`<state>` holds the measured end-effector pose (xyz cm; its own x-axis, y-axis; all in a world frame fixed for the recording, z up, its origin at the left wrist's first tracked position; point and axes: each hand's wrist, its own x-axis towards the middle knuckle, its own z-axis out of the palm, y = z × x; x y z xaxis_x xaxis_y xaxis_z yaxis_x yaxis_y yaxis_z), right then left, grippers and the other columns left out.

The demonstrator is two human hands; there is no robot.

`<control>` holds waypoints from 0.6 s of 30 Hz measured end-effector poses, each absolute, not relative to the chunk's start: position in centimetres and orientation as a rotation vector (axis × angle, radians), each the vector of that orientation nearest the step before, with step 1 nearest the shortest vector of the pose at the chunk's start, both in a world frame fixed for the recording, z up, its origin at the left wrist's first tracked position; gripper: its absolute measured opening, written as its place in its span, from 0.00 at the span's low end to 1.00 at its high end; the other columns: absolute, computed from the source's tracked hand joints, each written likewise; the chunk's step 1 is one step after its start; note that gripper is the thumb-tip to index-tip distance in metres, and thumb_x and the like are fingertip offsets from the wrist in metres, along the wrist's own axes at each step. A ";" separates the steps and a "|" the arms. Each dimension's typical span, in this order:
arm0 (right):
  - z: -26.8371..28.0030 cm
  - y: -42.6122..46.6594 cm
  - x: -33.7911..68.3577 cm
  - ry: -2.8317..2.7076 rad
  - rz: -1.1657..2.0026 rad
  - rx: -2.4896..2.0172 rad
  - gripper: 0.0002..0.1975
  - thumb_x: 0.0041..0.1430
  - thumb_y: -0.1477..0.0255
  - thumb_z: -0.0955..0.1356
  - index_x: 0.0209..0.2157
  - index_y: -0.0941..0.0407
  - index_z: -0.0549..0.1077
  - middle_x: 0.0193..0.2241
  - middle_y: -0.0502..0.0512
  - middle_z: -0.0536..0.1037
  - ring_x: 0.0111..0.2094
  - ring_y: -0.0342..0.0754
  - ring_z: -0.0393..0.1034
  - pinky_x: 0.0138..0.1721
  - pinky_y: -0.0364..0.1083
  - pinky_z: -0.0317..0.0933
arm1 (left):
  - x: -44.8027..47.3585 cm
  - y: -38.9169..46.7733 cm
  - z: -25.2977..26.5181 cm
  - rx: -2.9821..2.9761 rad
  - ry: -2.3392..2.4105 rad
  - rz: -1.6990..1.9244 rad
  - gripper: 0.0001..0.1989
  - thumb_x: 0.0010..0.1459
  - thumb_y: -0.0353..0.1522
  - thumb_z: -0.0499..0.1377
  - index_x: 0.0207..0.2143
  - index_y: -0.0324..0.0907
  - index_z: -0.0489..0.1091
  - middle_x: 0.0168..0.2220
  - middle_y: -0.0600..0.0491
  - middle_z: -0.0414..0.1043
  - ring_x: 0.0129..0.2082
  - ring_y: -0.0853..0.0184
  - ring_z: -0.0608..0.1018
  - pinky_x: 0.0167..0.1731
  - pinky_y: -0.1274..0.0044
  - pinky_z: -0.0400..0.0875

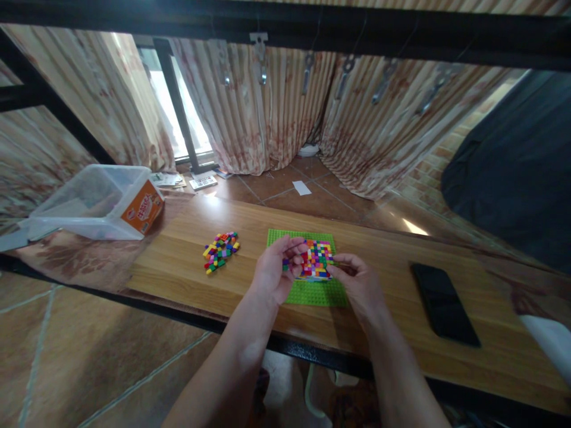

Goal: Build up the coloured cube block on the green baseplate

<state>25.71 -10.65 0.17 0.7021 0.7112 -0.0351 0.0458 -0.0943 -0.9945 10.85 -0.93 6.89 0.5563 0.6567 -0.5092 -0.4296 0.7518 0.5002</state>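
A block built of many small multicoloured toy bricks [319, 257] stands on a green studded baseplate [312, 294]. My left hand [275, 267] is at the block's left side, palm turned up and fingers curled. A few small toy bricks [285, 265], green and purple, show in its palm. On the other side, my right hand [357, 279] has thumb and forefinger pinched together at the block's right edge. Whatever lies between those fingertips is too small to make out. Loose bricks [222, 252] in mixed colours lie in a pile to the left of the baseplate.
The wooden board [178, 261] carries all of this. A black phone [444, 303] lies at its right. At the far left stands a clear plastic bin [96, 223] with an orange label. Patterned curtains [276, 113] hang behind, and a dark bar crosses the top.
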 end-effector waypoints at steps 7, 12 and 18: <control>0.1 -10.3 25.0 -0.380 0.816 -1.421 0.22 0.29 0.64 0.81 0.28 0.55 0.76 0.27 0.48 0.78 0.27 0.44 0.70 0.28 0.43 0.63 | 10.8 -1.0 7.0 0.346 0.741 0.655 0.15 0.66 0.30 0.52 0.30 0.33 0.73 0.23 0.52 0.70 0.17 0.78 0.66 0.16 0.86 0.59; 0.2 -10.1 24.9 -0.361 0.830 -1.410 0.21 0.29 0.64 0.81 0.27 0.55 0.75 0.24 0.46 0.76 0.23 0.42 0.67 0.24 0.42 0.60 | 10.9 -1.1 7.0 0.350 0.739 0.651 0.13 0.64 0.30 0.54 0.30 0.33 0.74 0.24 0.51 0.71 0.17 0.78 0.66 0.16 0.86 0.60; 0.3 -9.9 24.8 -0.348 0.876 -1.415 0.21 0.30 0.63 0.81 0.27 0.54 0.73 0.23 0.46 0.75 0.22 0.42 0.67 0.23 0.42 0.60 | 11.2 -1.2 6.8 0.350 0.754 0.651 0.14 0.64 0.29 0.53 0.30 0.32 0.74 0.24 0.51 0.72 0.17 0.78 0.66 0.16 0.85 0.60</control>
